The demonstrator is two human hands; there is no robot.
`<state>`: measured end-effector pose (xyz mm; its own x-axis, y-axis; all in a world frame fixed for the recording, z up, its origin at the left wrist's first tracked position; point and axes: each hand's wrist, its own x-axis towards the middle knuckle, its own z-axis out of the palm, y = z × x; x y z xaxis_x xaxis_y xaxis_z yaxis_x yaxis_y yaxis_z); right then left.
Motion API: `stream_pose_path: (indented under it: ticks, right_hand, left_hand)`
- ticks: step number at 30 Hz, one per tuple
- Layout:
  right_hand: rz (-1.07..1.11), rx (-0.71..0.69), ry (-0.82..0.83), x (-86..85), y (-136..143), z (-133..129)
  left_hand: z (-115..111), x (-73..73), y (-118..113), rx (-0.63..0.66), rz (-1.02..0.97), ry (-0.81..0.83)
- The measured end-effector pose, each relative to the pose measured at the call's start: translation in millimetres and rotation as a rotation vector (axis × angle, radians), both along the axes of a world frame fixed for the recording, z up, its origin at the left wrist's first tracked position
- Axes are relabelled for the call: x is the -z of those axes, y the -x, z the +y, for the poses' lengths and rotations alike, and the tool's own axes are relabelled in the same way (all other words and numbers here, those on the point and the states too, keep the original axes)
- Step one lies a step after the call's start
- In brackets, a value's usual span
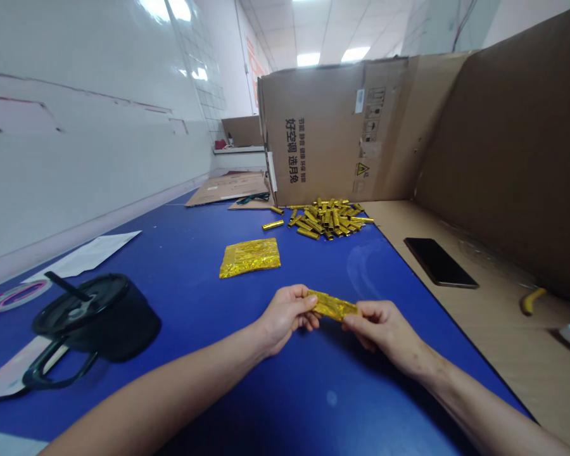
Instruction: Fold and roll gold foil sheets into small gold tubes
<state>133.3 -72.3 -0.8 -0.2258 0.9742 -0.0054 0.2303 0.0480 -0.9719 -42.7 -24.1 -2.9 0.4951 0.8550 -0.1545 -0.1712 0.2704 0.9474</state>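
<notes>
Between my two hands a strip of shiny gold foil (333, 306) is stretched above the blue table (275, 405). My left hand (287, 313) pinches its left end between thumb and fingers. At the other end, my right hand (377, 326) grips it the same way. Beyond my left hand lies a flat stack of gold foil sheets (250, 258), crinkled and bright. Farther back, a pile of small gold foil rolls (332, 218) sits by the cardboard, with a single gold roll (272, 225) apart on its left.
A dark lidded mug (107, 323) with a handle and straw stands at left, near white paper (88, 253) and a pink tape ring (19, 296). A large cardboard box (332, 139) closes off the back. On cardboard at right lies a phone (439, 261).
</notes>
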Motion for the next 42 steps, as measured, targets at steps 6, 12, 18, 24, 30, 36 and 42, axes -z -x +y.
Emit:
stream_pose_path:
  ticks: [6, 12, 18, 24, 30, 36, 42]
  right_hand:
    - [-0.039, -0.222, 0.132, 7.6, 7, -3]
    - [-0.007, -0.245, 0.112, 11.4, 8, -4]
    - [0.002, -0.282, 0.093, 9.4, 9, -5]
    - [-0.006, -0.255, 0.135, 2.5, 4, -2]
    - [-0.036, -0.268, 0.166, 3.7, -3, -1]
    - [-0.118, -0.168, 0.083, 3.9, -8, 4]
    - [-0.161, -0.082, -0.028, -0.7, -9, 4]
  left_hand:
    - [0, 0.7, -3, -0.060, -0.039, -0.045]
    - [-15, 1.1, -9, 0.073, -0.023, -0.044]
    - [-20, -0.2, -9, 0.115, 0.114, -0.135]
    - [-5, -11.7, 1, 0.002, 0.060, -0.116]
    - [2, -14.5, 5, -0.027, 0.023, -0.116]
    - [5, -6.9, 5, -0.065, 0.076, -0.193]
    - [1, -1.5, 2, -0.103, 0.088, -0.164]
